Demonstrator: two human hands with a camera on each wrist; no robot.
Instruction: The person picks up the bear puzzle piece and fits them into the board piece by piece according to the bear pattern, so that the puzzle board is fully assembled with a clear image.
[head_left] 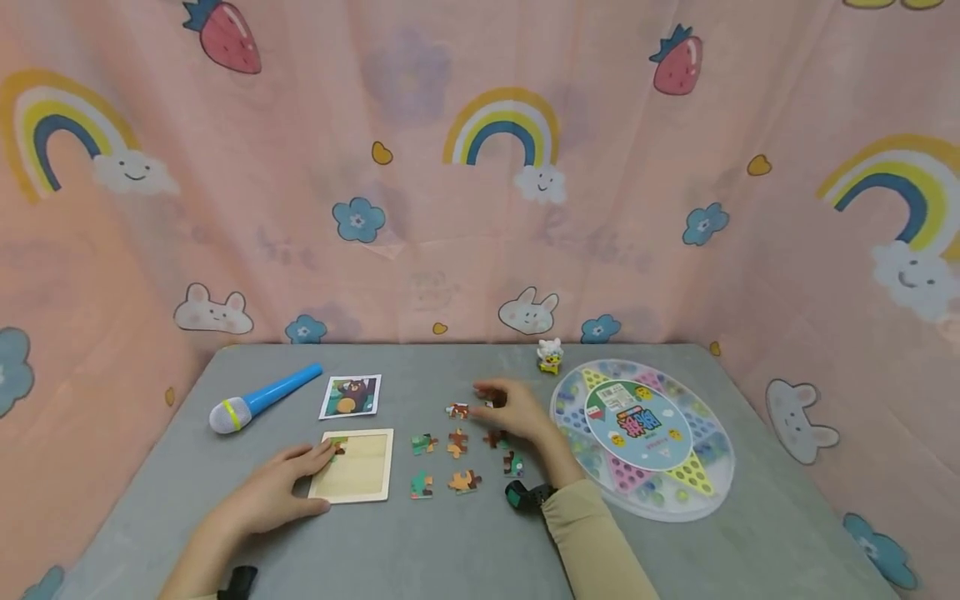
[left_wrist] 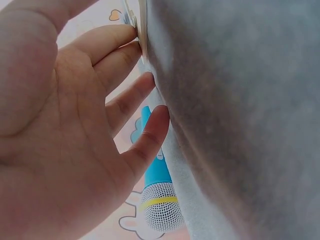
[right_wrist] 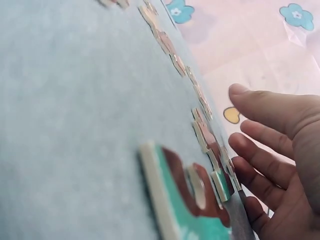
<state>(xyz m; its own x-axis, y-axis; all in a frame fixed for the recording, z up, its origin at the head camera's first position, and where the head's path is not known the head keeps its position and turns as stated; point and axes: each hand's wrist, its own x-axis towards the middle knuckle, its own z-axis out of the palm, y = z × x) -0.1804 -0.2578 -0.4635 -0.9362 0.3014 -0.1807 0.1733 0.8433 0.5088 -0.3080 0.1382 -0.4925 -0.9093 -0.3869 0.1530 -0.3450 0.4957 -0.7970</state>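
Note:
My left hand [head_left: 273, 492] lies at the left side of a shallow wooden puzzle tray [head_left: 389, 467], its fingertips touching the tray's upper left part. In the left wrist view the fingers [left_wrist: 135, 97] are extended. A green-and-brown jigsaw piece [head_left: 340, 443] sits in the tray's upper left corner, partly covered by those fingers. Over the far right pieces is my right hand [head_left: 519, 410], thumb apart from loosely bent fingers, nothing visibly held. Near its fingertips lies a brown-and-white piece [head_left: 457, 410]. Other loose pieces include an orange one [head_left: 465, 481] and a green-and-brown one [head_left: 513, 463].
A picture card [head_left: 350, 397] with a bear lies behind the tray. To its left is a blue toy microphone [head_left: 270, 397]. A round Chinese checkers set [head_left: 641, 437] lies at the right, close to the right forearm, with a small white-and-yellow figurine [head_left: 550, 356] behind it.

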